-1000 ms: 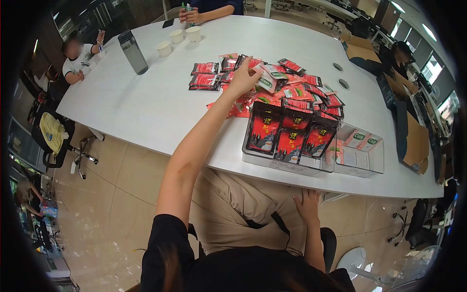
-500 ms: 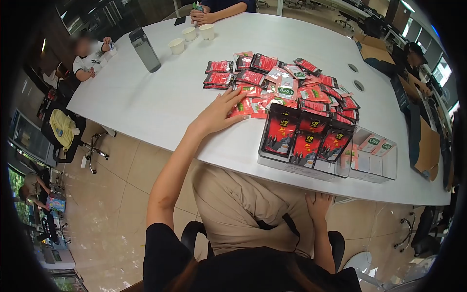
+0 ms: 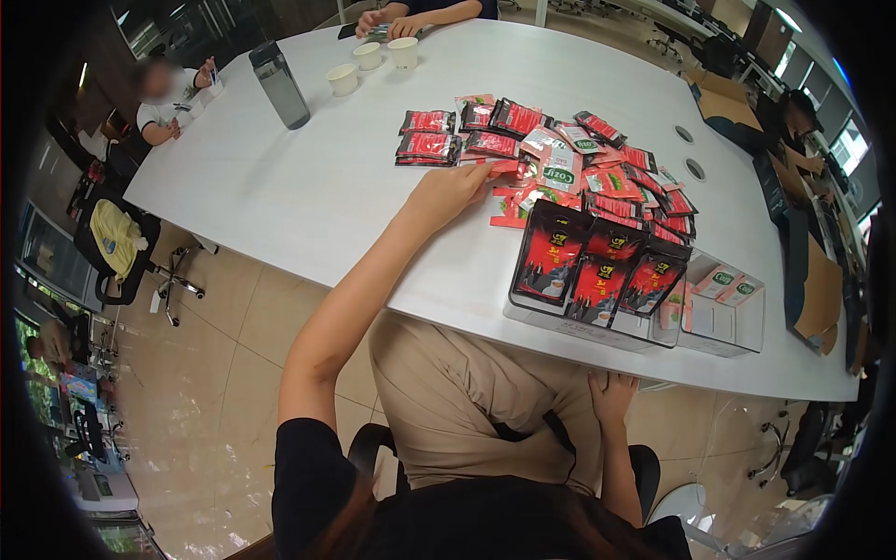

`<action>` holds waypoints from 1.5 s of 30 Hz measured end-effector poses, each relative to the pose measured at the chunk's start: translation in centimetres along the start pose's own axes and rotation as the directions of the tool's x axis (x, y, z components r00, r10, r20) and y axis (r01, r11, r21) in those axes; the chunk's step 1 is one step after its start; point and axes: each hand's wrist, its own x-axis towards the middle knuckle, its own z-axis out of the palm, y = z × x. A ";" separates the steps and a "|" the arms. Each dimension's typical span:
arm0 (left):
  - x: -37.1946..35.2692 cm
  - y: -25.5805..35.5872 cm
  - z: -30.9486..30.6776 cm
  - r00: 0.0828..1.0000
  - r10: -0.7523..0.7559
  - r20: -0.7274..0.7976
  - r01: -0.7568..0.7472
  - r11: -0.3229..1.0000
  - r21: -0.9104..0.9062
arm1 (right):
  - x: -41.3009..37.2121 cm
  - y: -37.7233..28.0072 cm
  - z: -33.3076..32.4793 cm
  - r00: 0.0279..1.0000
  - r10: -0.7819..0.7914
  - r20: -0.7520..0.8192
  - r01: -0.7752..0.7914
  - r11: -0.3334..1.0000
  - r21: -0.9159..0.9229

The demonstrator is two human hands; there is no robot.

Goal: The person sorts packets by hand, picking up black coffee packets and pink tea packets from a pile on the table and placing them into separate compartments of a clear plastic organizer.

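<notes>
My left hand (image 3: 453, 194) is closed at the left side of a heap of sachets, pinching a red sachet (image 3: 505, 169) between thumb and fingers. Around it lie pink Cozy tea sachets (image 3: 560, 175) and black-and-red coffee sachets (image 3: 427, 145), the latter stacked behind the hand. In front of the heap stands a clear divided box (image 3: 597, 329) with black-and-red coffee sachets (image 3: 597, 287) upright in it, and Cozy sachets (image 3: 728, 280) in its right part. My right hand (image 3: 611, 394) rests on my thigh below the table edge, fingers stretched out.
A grey bottle (image 3: 280, 86) and three paper cups (image 3: 368, 56) stand at the far left. Another person's hands (image 3: 401, 26) are at the back edge; a second person sits at the left. Open cardboard boxes (image 3: 810, 280) line the right side.
My left hand has gone from lying spread on the sachets to pinching a red one, slightly raised. The person at the back has shifted their hands. My right hand stays on my thigh.
</notes>
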 end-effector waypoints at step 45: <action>-7.0 2.7 -5.0 0.693 -0.719 -0.052 0.153 0.217 -0.964 | -0.2 0.0 -0.1 0.999 0.008 -0.053 -0.004 0.997 0.074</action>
